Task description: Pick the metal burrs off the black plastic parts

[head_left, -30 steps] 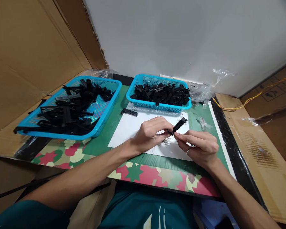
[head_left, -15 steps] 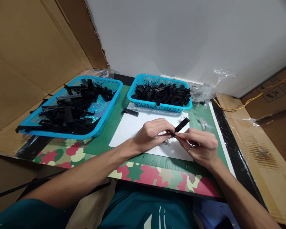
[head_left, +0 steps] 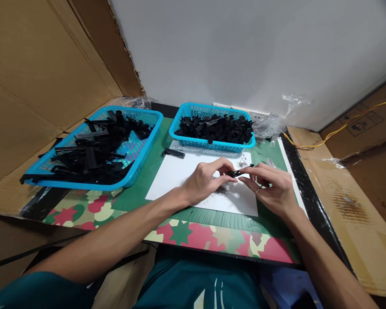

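Note:
Between both hands is a narrow black plastic part (head_left: 235, 174), held just above a white sheet (head_left: 172, 182). My left hand (head_left: 204, 180) pinches its left end between thumb and fingertips. At the other end, the fingers of my right hand (head_left: 273, 185) are closed on the part; fingertips hide some of it. Tiny dark wire-like bits (head_left: 222, 190) lie scattered on the sheet under the hands. A smaller cluster of such bits (head_left: 242, 162) lies just behind. Toward the sheet's back left corner rests another black plastic part (head_left: 174, 153).
A large blue basket (head_left: 144, 159) of long black parts stands on the left. Behind the sheet, a smaller blue basket (head_left: 209, 143) holds short black pieces. Clear plastic bags (head_left: 270, 126) and a yellow cable (head_left: 333, 139) lie at the right. Cardboard (head_left: 48, 56) walls the left side.
The black part has tipped from slanting upward to lying nearly level between the hands. My right fingers have shifted up onto its right end. The view has moved slightly.

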The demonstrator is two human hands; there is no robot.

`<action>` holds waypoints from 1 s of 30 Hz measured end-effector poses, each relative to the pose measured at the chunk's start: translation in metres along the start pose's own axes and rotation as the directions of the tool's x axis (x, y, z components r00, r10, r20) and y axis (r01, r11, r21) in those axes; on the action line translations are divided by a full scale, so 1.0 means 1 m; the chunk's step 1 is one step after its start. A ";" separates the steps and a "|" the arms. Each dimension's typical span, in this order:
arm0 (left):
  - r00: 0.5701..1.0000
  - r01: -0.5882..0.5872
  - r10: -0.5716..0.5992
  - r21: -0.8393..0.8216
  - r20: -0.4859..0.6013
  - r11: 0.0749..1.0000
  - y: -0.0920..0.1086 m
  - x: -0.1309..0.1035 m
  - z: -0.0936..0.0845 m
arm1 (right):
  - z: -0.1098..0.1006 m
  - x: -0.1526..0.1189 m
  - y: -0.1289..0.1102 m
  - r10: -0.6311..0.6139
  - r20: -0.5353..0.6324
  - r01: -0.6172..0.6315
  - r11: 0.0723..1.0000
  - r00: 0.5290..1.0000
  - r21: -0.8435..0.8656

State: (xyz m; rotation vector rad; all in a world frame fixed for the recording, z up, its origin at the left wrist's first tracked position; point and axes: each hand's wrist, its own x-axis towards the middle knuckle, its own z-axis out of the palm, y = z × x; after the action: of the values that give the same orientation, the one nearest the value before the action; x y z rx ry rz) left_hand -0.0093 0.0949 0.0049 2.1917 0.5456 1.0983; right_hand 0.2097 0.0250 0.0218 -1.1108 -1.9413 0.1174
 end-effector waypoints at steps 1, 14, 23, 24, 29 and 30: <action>0.999 0.039 -0.039 0.004 0.003 0.999 0.000 0.001 0.000 | -0.002 0.001 -0.001 0.029 0.006 -0.029 1.000 1.000 -0.005; 0.977 0.190 -0.204 0.185 0.059 0.964 -0.016 0.005 0.003 | -0.003 0.001 0.023 0.057 0.032 -0.051 0.985 0.998 -0.166; 0.986 0.125 -0.144 0.199 0.083 0.972 -0.015 0.005 0.007 | 0.023 0.012 0.006 0.406 -0.026 -0.395 0.900 0.913 0.185; 0.988 0.114 -0.133 0.203 0.081 0.972 -0.015 0.004 0.007 | 0.026 0.013 0.006 0.406 -0.005 -0.399 0.900 0.914 0.176; 0.992 0.091 -0.106 0.187 0.072 0.978 -0.014 0.004 0.008 | 0.028 0.015 0.007 0.392 0.038 -0.394 0.910 0.919 0.133; 0.992 0.093 -0.107 0.178 0.071 0.980 -0.014 0.004 0.008 | 0.027 0.015 0.007 0.390 0.046 -0.392 0.910 0.920 0.133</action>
State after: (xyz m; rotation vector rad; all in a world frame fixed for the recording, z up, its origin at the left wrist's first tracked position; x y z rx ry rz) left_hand -0.0020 0.1046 -0.0062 2.3193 0.7329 0.9365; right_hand 0.1912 0.0487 0.0117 -1.3939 -1.6727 0.4771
